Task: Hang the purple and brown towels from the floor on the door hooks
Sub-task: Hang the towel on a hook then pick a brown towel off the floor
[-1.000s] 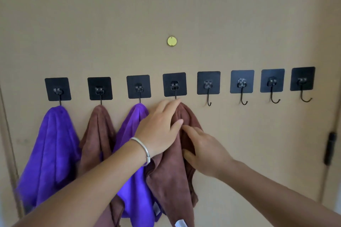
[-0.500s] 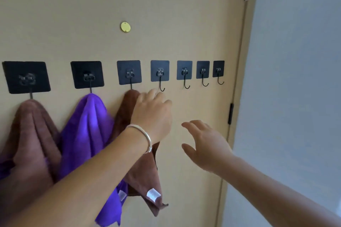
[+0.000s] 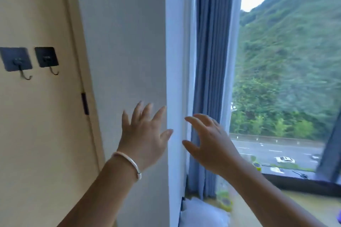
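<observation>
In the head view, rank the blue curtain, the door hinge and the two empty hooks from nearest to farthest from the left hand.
From the left hand:
1. Blue curtain, just to its right.
2. Door hinge, to its left on the door edge.
3. Right hook, upper left.
4. Left hook, at the frame's left edge.

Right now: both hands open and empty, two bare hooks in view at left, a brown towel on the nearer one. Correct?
Not quite. The head view shows both hooks bare; no towel is in view. The rest holds: left hand and right hand are open and empty.
</observation>
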Demonstrator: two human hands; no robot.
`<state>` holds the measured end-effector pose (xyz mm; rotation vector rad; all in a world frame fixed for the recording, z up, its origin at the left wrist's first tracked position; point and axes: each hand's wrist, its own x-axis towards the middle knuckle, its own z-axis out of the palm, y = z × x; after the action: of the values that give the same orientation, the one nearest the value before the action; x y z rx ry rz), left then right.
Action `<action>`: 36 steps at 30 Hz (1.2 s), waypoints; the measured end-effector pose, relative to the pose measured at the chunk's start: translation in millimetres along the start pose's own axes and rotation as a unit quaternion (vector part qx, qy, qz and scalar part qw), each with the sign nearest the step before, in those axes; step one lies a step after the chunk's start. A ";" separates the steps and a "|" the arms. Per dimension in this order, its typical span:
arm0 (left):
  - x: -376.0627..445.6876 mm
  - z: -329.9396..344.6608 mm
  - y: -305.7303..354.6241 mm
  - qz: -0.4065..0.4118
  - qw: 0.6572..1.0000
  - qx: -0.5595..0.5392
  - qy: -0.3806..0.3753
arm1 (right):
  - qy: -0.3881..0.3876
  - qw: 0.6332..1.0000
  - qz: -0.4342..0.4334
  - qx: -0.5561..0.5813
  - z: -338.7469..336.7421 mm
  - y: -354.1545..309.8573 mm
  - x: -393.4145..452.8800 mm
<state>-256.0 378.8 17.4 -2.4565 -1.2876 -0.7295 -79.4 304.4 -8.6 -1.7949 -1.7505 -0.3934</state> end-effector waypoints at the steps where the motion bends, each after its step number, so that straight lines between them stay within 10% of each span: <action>1: 6.9 3.9 27.7 0.021 1.000 -0.011 0.008 | 0.012 1.000 0.019 -0.011 -15.6 20.8 -11.1; 16: 10.7 18.0 503.2 0.326 0.907 -0.266 -0.022 | 0.131 0.912 0.329 -0.209 -275.2 288.0 -276.1; 36: -159.7 -45.8 932.0 0.645 0.644 -0.406 -0.061 | 0.192 0.638 0.637 -0.387 -489.3 358.7 -588.7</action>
<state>421.4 -280.1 -38.9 -3.0839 1.2116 -0.6928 312.7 -443.4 -49.6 -2.6934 0.3588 -0.8325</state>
